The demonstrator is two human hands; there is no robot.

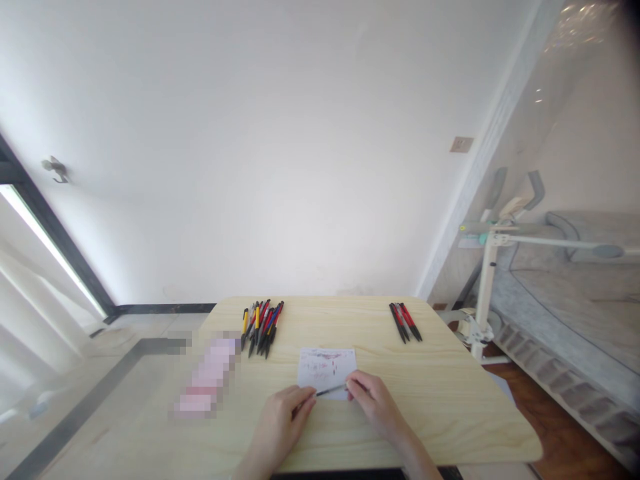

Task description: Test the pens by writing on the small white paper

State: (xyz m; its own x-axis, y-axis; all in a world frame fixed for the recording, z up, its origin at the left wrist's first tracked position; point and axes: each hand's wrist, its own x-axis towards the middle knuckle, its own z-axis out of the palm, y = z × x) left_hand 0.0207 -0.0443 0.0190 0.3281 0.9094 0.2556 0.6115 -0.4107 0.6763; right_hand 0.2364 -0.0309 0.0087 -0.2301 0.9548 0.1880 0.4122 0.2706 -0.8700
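Stick (pixel 331 389), thin and dark, spans the gap between the hands, over the near part of a marked white sheet (pixel 320 363). Left hand (pixel 283 417) pinches one end, thumb against fingers; right hand (pixel 373 400) grips the other, fingers narrowed onto it. Contact between stick and sheet: cannot tell. Mixed pens (pixel 260 327) bunched far left on the pale surface (pixel 450 400); smaller red-and-black group (pixel 405 322) far right.

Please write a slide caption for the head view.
Left hand and right hand hold a thin dark rod over paper, pens beyond.
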